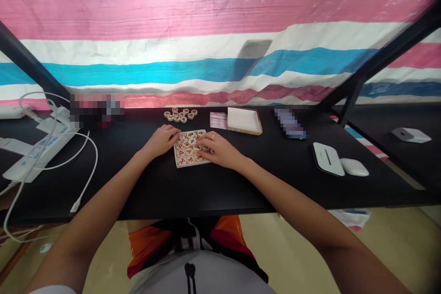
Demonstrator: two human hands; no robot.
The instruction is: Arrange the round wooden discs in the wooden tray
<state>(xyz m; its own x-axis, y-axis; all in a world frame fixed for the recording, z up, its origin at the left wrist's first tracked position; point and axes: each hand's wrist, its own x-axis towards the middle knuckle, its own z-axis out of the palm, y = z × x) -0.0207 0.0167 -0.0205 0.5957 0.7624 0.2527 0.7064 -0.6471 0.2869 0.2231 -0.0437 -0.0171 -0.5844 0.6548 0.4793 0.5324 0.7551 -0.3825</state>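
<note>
Grey cloth of our top (210, 278) lies nearest, a dark drawstring (190, 275) hanging down it, and past it we see our orange, red and black shorts (229, 234) below the near edge of the black desk (165, 197). About midway between the desk's near and far edges sits a shallow pale tray (189, 165), slightly askew, filled with round pieces (189, 152) marked with red or black characters. Our hands are apart, one at each side of it. Our left hand (161, 141) bends its fingers at the tray's left edge, near its far left corner; we cannot tell whether they press the rim or a piece. Our right hand (223, 151), a yellow ring (212, 137) on one finger, reaches over the tray's right side, fingertips down among the pieces and hiding some; whether it pinches one we cannot tell.

Near the desk's far edge we have a cluster of loose pieces (181, 115), then a red-lined paper (218, 120) just beside an open box (244, 120), then a blurred-out object (290, 123). Toward the desk's right end lie a white slotted device (328, 158) and a rounded white mouse (354, 167). Toward the left end, a power strip (41, 147) bears plugs and white cables (75, 205). Striped sheeting (220, 14) hangs behind.
</note>
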